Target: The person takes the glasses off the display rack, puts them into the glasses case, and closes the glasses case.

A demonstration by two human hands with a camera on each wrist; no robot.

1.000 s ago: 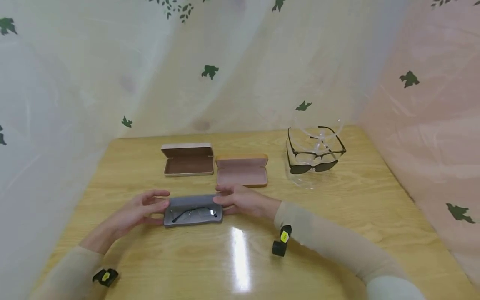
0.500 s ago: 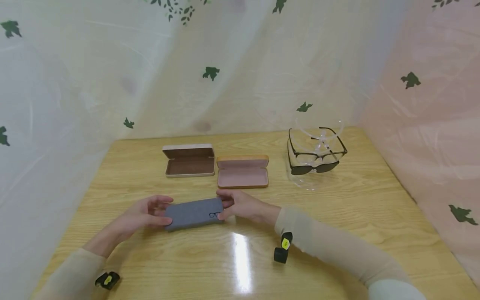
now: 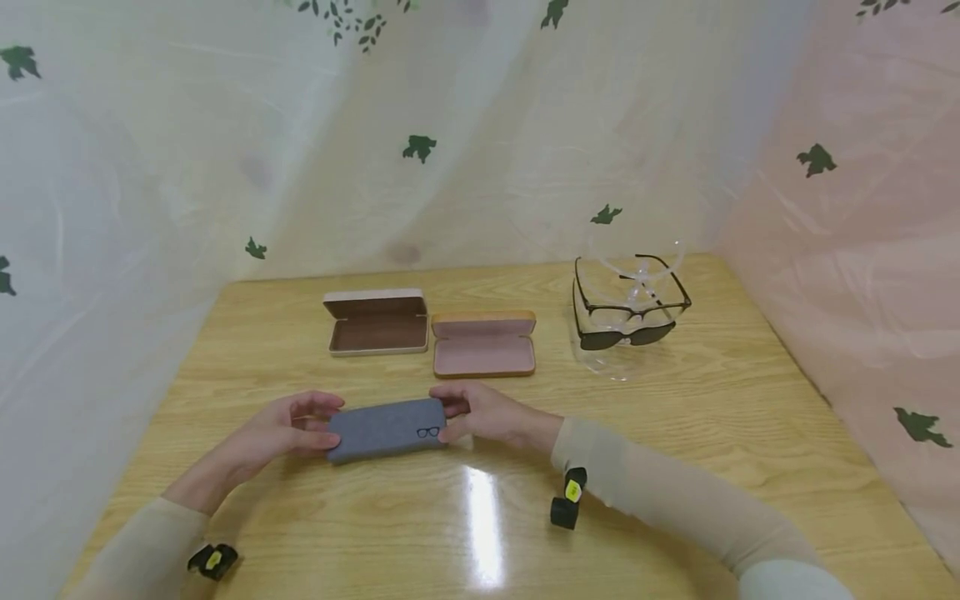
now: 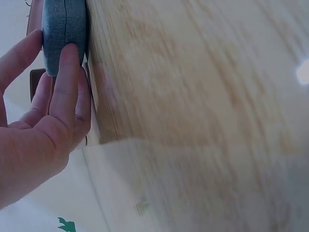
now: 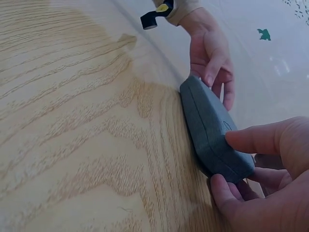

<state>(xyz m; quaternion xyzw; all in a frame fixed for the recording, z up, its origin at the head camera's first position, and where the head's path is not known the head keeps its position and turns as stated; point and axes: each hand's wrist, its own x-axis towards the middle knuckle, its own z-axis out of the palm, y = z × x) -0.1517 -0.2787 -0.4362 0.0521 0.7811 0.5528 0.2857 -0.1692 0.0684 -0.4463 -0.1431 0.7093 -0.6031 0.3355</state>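
Blue-grey glasses case (image 3: 382,430), closed, between left hand (image 3: 276,435) and right hand (image 3: 489,415)

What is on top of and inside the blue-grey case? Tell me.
On top, the blue-grey case shows a small glasses drawing; the left hand and right hand hold its ends. The inside cannot be seen: the shut lid covers it.
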